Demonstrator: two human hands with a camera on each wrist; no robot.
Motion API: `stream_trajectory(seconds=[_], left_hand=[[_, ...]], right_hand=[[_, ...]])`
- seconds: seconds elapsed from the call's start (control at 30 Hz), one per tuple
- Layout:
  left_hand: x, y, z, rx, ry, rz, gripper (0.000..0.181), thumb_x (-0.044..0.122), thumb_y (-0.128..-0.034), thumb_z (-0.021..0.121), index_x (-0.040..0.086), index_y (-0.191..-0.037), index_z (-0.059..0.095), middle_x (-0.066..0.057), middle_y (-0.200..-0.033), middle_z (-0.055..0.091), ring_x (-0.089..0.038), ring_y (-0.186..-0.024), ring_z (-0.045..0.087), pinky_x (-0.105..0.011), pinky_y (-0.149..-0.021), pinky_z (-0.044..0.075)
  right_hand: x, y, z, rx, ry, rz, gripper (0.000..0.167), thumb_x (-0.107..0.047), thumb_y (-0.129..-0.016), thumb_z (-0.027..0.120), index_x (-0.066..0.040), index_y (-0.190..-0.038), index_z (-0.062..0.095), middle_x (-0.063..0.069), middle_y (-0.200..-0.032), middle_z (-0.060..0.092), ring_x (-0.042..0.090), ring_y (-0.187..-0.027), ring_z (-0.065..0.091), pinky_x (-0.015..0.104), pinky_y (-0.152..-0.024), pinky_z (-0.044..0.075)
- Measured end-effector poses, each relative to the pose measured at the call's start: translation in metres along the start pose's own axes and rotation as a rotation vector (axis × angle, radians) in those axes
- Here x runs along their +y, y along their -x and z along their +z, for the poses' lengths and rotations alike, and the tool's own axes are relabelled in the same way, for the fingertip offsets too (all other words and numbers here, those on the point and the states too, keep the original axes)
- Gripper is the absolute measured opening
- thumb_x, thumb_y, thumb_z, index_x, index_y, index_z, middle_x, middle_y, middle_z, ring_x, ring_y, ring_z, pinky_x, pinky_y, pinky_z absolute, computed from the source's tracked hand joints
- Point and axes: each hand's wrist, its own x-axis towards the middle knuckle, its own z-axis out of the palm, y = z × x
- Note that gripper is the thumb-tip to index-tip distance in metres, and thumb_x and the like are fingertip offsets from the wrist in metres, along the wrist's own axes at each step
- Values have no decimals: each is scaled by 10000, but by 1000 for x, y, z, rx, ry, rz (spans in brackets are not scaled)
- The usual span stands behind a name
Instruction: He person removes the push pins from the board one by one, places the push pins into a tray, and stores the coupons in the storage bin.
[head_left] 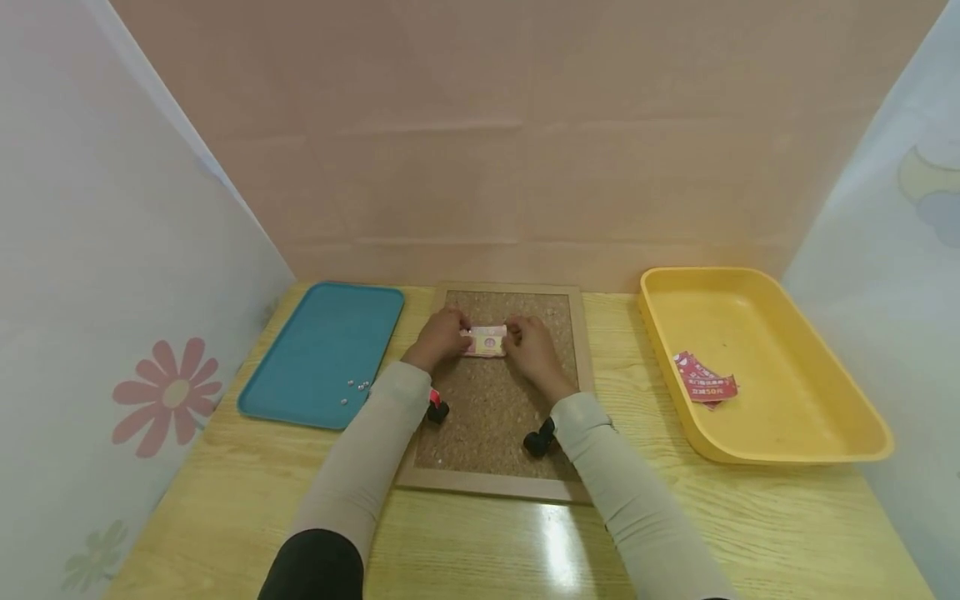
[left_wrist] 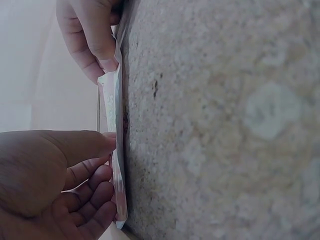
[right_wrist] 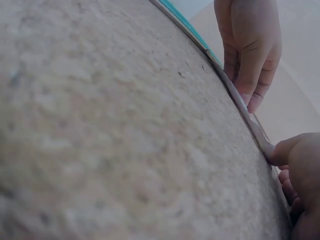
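A pink and pale-yellow paper coupon [head_left: 486, 341] lies across the upper part of a wood-framed cork board [head_left: 487, 425]. My left hand [head_left: 441, 337] pinches its left end, and my right hand [head_left: 534, 350] pinches the right end. In the left wrist view the coupon [left_wrist: 116, 105] appears edge-on, close against the cork, with the left thumb on its near edge and the other fingers curled at its far side. Above that, the right hand's [left_wrist: 95, 37] fingertips meet its other end. Part of the coupon is hidden by the fingers.
Left of the board sits a blue tray [head_left: 322, 342] with several small shiny pieces [head_left: 358, 386] near its front right corner. A deep yellow bin [head_left: 787, 400] stands at the right, holding red coupons [head_left: 705, 382]. Behind the table [head_left: 480, 533] hangs a tan cloth.
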Motion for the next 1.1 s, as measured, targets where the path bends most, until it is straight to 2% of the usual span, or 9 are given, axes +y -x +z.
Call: stream_trajectory(seconds=[0.27, 0.53, 0.73, 1.1], left_hand=[[-2, 3, -3, -3, 28, -4, 277, 210, -892, 703, 77, -1133, 668, -88, -1140, 583, -249, -1010, 564, -392, -881, 460], [-5, 5, 0, 13, 41, 2, 236, 202, -900, 689, 91, -1106, 654, -89, -1070, 598, -245, -959, 554, -399, -855, 461], [-5, 5, 0, 12, 70, -13, 232, 192, -911, 675, 90, -1119, 667, -90, -1094, 594, -249, -985, 556, -405, -877, 461], [5, 7, -2, 12, 46, -45, 192, 163, -936, 618, 88, -1093, 699, -81, -1100, 614, -238, -964, 561, -394, -854, 469]], right_hand=[[-3, 4, 1, 39, 20, -21, 299, -132, -936, 621, -30, -1217, 630, 114, -1094, 565, 256, -995, 544, 395, -863, 462], [-1, 6, 4, 40, 9, -12, 305, -152, -943, 620, -47, -1229, 629, 97, -1094, 564, 247, -988, 547, 392, -855, 472], [0, 7, 5, 56, 4, -20, 299, -147, -940, 621, -48, -1223, 633, 94, -1088, 566, 242, -977, 549, 388, -845, 475], [3, 10, 3, 65, -7, -37, 305, -143, -939, 624, -43, -1228, 632, 104, -1099, 567, 253, -982, 556, 393, -849, 476]])
